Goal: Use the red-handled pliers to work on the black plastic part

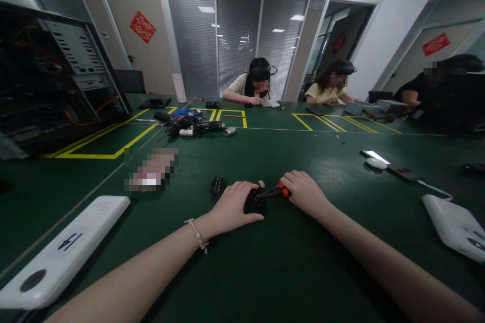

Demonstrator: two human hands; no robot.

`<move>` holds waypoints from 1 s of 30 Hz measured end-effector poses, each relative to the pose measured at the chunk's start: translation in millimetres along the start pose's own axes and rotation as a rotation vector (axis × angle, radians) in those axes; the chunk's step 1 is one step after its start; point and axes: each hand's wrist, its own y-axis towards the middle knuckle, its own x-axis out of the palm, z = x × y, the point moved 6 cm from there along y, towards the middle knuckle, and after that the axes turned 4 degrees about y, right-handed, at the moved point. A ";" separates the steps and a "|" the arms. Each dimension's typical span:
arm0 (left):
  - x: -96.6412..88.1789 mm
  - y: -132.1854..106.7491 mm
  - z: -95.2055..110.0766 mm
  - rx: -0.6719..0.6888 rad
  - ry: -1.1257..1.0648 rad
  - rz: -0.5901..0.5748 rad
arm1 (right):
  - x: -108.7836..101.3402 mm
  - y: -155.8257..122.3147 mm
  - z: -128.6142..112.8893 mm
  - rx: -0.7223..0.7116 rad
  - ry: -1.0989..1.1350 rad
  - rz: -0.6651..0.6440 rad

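Part mostly under L hand

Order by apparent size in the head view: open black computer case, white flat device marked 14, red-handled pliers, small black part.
1. Open black computer case
2. White flat device marked 14, enlarged by nearness
3. Red-handled pliers, small black part: alike, unranked
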 end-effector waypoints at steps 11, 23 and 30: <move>-0.2 0.6 0.8 0.004 -0.013 -0.002 | -0.9 -0.3 1.0 0.003 -0.012 0.005; -1.0 -0.3 0.2 -0.012 -0.018 -0.026 | -1.8 0.5 1.6 -0.008 0.008 -0.005; -0.7 0.0 1.0 0.002 -0.016 -0.005 | 0.7 1.0 -1.6 0.009 -0.017 0.009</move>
